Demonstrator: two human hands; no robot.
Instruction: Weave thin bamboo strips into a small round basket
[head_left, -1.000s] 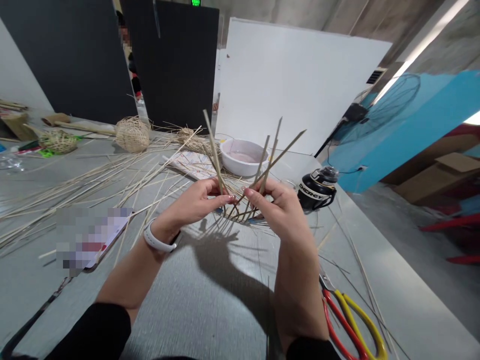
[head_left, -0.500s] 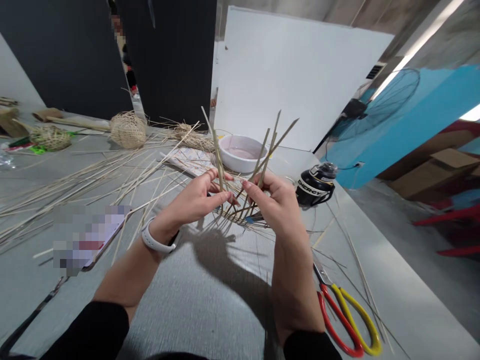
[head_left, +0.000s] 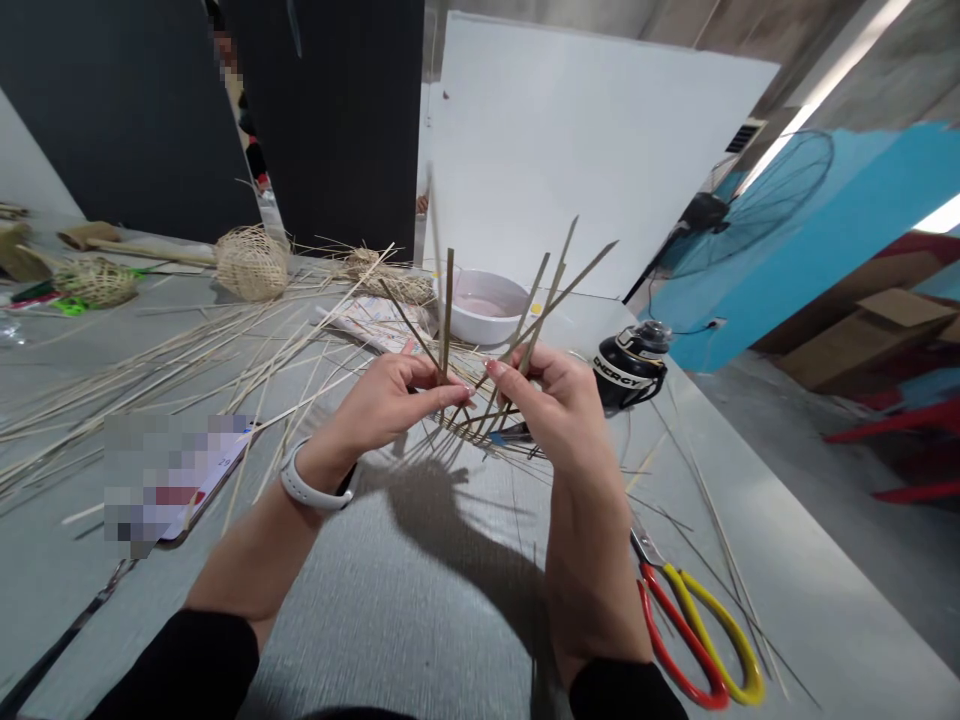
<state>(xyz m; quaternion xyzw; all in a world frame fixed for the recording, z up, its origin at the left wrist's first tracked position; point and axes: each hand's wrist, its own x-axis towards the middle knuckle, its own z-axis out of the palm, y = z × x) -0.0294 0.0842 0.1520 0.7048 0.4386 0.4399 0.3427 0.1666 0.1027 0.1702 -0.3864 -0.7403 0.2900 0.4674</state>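
- The woven piece [head_left: 469,432] is low over the counter [head_left: 450,620], between the hands, its long strips standing up from it.
- Left hand [head_left: 382,405] pinches the left strips [head_left: 448,310] near their feet; right hand [head_left: 574,410] grips the right strips [head_left: 577,283], one slanting across the others.
- Best to pinch close to the weave, I think, so each crossing stays snug and the long ends don't lever it loose.
- Bend the strips gently and keep the gaps even; a sharp fold could split one.
- Since half a second ago, the left strips have fanned apart: one upright, one tilted left, and seemingly a third, though blur makes that unsure.
- The left fingers have drawn closer together, and the right strips lean further right.
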